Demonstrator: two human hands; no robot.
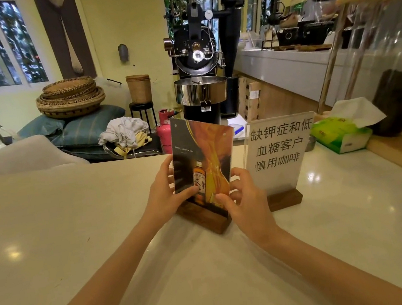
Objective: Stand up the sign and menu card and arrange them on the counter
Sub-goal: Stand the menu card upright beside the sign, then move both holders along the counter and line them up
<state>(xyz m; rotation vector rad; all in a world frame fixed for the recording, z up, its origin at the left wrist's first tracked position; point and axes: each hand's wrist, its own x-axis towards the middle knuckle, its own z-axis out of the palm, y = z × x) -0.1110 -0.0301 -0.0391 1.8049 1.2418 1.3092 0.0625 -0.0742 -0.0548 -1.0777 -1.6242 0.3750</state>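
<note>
café | coffee roaster | counter | menu card

The white sign in its wooden base reads, in three lines of Chinese characters, 缺钾症和低 / 血糖客户 / 慎用咖啡. The menu card bears small pale lettering, "Time, Savoured", and a pictured bottle whose label is too small to read.

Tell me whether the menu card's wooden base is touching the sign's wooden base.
Apart. The head view shows the menu card's base and the sign's base as separate blocks, with the right hand and pale counter between them.
</note>
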